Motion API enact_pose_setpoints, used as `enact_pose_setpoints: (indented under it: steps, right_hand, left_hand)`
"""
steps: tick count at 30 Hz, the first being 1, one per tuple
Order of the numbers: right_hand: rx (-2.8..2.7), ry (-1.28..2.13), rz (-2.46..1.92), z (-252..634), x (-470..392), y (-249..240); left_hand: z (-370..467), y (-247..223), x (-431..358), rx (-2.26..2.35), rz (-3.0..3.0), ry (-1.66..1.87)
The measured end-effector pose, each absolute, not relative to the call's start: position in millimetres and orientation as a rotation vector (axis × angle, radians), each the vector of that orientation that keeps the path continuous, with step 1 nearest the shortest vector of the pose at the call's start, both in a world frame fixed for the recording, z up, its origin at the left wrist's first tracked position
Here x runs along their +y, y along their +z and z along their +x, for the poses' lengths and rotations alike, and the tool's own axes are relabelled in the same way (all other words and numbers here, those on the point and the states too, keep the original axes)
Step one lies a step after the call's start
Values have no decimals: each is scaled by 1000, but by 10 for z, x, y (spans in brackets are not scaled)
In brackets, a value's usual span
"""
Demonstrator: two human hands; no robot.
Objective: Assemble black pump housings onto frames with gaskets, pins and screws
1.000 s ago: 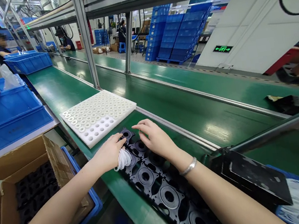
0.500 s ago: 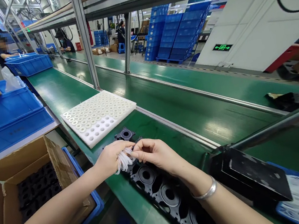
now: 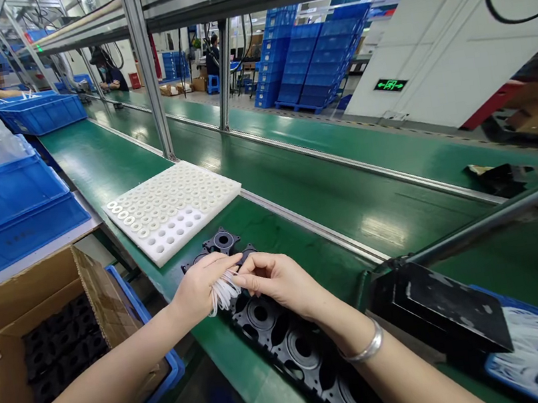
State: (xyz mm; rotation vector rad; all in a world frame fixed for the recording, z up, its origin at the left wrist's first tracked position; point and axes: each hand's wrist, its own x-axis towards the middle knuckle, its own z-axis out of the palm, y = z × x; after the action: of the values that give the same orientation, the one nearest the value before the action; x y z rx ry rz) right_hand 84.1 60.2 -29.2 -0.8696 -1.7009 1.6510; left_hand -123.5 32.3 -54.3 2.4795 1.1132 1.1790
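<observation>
**White rings bunched over the black parts**

We've got the white rings [image 3: 223,294] dangling from our left hand [image 3: 199,291], its grip closed around the bunch, right above the black parts [image 3: 260,312]. In comes our right hand [image 3: 275,281], thumb and forefinger nearly together at the bunch's edge; whether they've pinched a single ring, we can't tell. Our call: a light pinch on one loop, drawn away gently, while the left grip stays snug so the others don't tangle or drop. Underneath, the black parts line the green counter [image 3: 254,373]; beyond lies the white tray [image 3: 207,214], and a cardboard box [image 3: 102,300] stands left.
</observation>
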Motion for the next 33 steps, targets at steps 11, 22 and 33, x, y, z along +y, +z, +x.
enact_pose_setpoints:
  steps: [11, 22, 33]
  right_hand:
    - [-1848, 938, -1322, 979, 931, -520]
    - [-1973, 684, -1411, 936, 1109, -663]
    - [-2161, 483, -1415, 970, 1084, -656]
  left_hand:
    - [-1313, -553, 374, 1089, 2002, 1399]
    - [-1141, -567, 463, 1103, 2529, 1103]
    - [-1098, -583, 538, 1053, 2826, 557]
